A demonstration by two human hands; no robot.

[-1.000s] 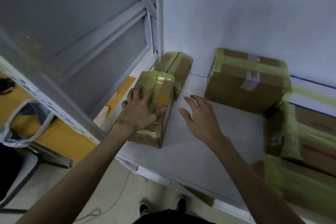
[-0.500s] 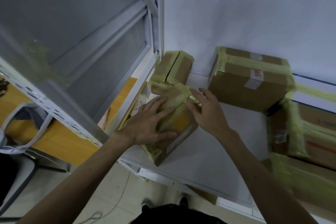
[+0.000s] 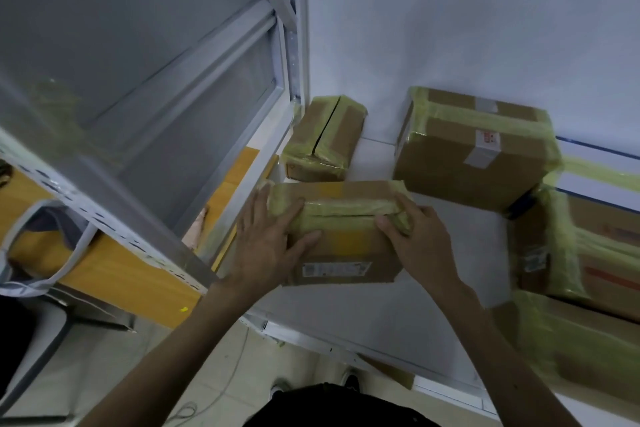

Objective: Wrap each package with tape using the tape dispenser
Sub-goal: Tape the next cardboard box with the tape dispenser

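Brown cardboard banded with yellow-green tape made up everything on the white shelf (image 3: pixel 450 263). A small package (image 3: pixel 322 139) sat in the back corner against the wall (image 3: pixel 450 10) and the grey metal upright (image 3: pixel 292 45), and a large package (image 3: pixel 474 146) sat to its right. Blurred stacked packages (image 3: pixel 581 246) closed off the right side. Below and left of the shelf were an orange table (image 3: pixel 121 274) and a white bag strap (image 3: pixel 45 243). The package (image 3: pixel 343 239) being handled lay near the front left of the shelf, just in front of the small one; whether the two touched could not be told. The left hand (image 3: pixel 266 246) lay spread over its left end, fingers fairly straight across the taped top and thumb along the near face. The right hand (image 3: pixel 419 243) gripped the right end, its fingers curled over the tape there. A second before, the package had stood on end under the left hand alone, with the right hand free beside it. Half a second before, it was tilted at a diagonal between both hands. Now it lay flat, its long side running across the shelf and its label facing the person. Its left end sat close to the shelf's left edge and the upright. Bare white shelf lay open to its right, between it and the stacked packages, and a strip remained before the front edge.
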